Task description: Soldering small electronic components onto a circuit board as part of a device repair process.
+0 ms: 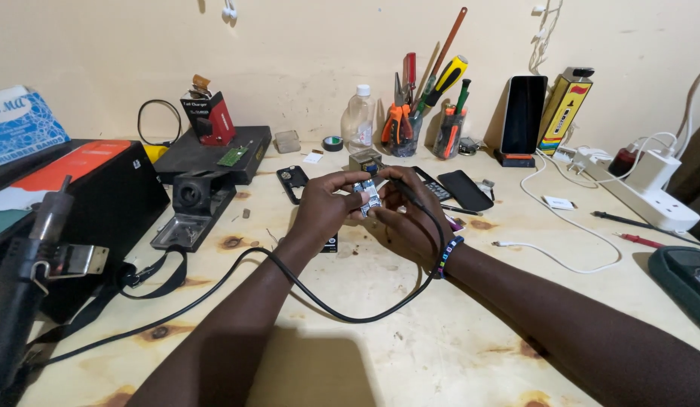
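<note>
Silvery little circuit module (369, 197) sits pinched between both hands above the middle of the plywood tabletop (410, 347), left hand (325, 205) steadying it while right hand (405, 213) also grips a black cable (304, 290), probably a soldering lead

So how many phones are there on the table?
2 clear ones: a phone upright on a stand by the wall, another phone lying flat beside the right hand. More may be hidden.
</note>
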